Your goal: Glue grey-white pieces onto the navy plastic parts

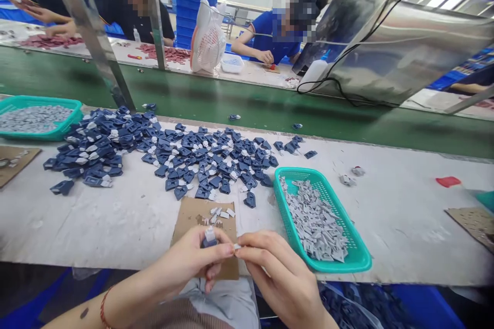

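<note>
Above the near table edge, my left hand (195, 257) is closed around a dark blue part with a pale tip (209, 236). A small whitish piece (236, 248) sits between its thumb and the fingertips of my right hand (276, 270), which pinch it from the right. Beneath the hands lies a brown cardboard piece (189, 214) with several small white pieces (219, 213) on it. A green basket (360, 259) of small grey pieces (316, 221) stands right of my right hand. Beyond the cardboard spreads a heap of dark blue parts (208, 157).
Another green basket (73, 123) and cardboard (19, 162) are at the left. A red piece (448, 181) lies at the right. Behind the table runs a green belt (185, 95) with metal posts; people work beyond it. A metal panel (389, 56) leans at upper right.
</note>
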The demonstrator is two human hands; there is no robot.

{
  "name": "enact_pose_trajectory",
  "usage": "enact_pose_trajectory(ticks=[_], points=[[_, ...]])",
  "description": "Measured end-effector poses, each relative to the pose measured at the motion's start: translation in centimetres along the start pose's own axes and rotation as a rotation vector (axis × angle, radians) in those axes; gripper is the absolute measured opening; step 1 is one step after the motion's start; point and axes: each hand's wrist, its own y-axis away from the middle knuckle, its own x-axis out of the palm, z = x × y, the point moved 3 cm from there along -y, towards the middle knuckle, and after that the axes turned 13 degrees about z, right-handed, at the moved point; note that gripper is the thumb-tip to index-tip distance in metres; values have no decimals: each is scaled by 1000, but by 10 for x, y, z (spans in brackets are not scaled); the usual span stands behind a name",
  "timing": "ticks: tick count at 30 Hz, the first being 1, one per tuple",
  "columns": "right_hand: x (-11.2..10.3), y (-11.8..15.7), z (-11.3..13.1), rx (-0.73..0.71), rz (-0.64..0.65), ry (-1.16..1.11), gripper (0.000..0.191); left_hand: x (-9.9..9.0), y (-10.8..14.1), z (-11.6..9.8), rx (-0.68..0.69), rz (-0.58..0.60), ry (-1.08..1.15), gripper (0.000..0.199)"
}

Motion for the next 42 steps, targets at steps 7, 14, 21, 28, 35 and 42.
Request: enact_pose_trajectory(ticks=[7,14,21,28,35,42], points=[[41,15,-3,496,-88,-494,8,-5,29,21,175,-255,-444,32],[64,19,-5,744,-40,-856,19,-5,33,25,230,-278,-539,27],[56,13,-20,908,-126,-979,28,-21,47,29,215,-391,-355,36],[68,5,-36,960,-227,-997,36,-35,57,24,199,-387,-78,45],[70,6,-38,983,-229,-993,38,-39,53,24,146,-405,39,29],[63,2,-30,988,-243,-1095,35,-38,49,26,279,-403,13,17]])
